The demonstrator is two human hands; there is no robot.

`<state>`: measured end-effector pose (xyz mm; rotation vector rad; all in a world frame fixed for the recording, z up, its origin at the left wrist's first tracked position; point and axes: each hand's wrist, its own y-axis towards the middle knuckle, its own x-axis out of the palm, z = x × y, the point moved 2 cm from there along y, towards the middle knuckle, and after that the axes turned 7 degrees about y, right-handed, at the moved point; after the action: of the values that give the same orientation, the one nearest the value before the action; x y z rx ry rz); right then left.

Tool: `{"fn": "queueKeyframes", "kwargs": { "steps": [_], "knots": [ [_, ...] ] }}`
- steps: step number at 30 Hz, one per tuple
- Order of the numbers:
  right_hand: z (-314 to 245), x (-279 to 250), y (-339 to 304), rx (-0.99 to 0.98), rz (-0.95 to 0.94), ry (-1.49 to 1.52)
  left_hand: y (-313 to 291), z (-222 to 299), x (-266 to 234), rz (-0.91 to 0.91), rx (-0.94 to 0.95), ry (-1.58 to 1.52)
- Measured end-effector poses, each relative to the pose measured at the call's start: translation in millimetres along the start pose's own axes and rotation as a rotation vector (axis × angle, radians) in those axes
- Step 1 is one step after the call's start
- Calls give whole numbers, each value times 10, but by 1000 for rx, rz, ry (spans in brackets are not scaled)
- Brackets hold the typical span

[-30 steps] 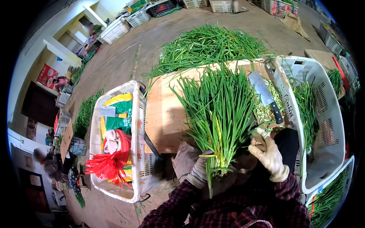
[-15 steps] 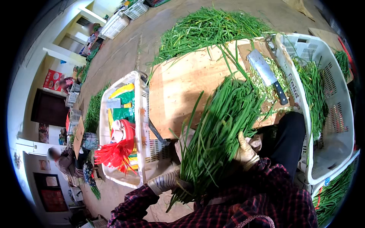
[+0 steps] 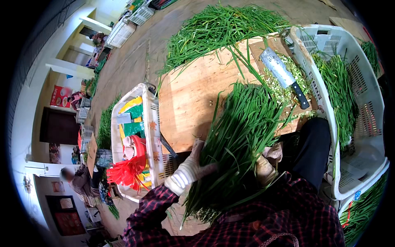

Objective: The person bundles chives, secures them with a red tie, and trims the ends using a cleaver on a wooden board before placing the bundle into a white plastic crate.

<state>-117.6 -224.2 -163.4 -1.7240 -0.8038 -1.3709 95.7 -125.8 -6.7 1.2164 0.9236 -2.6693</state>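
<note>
A thick bunch of long green chives (image 3: 238, 136) lies across my lap, tips pointing to the upper right over the wooden cutting board (image 3: 193, 94). My left hand (image 3: 191, 168), in a pale work glove, presses against the left side of the bunch. At the bunch's right side, my gloved right hand (image 3: 265, 166) grips it, partly hidden by the leaves. A cleaver (image 3: 284, 76) with a black handle rests on the board's right part among chopped green bits.
A heap of loose chives (image 3: 222, 29) covers the board's far edge. A white crate (image 3: 354, 107) with more chives stands on the right. On the left, another white crate (image 3: 150, 123) holds packets and red ties (image 3: 127, 171). A person sits at the lower left.
The bunch has swung from upright in front of me down to a slant across my lap. Both hands have shifted along it; the left one now shows at its side.
</note>
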Motion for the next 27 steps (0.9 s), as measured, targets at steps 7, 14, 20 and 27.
{"fn": "queueKeyframes", "kwargs": {
  "steps": [7, 14, 20, 27],
  "knots": [
    [-71, -175, 112, 118, 7, 149, 798, -382, 249, -1, -207, 25],
    [-147, 479, 81, -37, 78, -26, 638, 158, 194, -165, 120, -536],
    [-277, 945, 219, -141, 12, -323, 315, 826, -150, -76, -10, 17],
    [-412, 2626, 515, -252, -298, -823, -152, 1154, -1087, 411, 392, -470]
  ]
}}
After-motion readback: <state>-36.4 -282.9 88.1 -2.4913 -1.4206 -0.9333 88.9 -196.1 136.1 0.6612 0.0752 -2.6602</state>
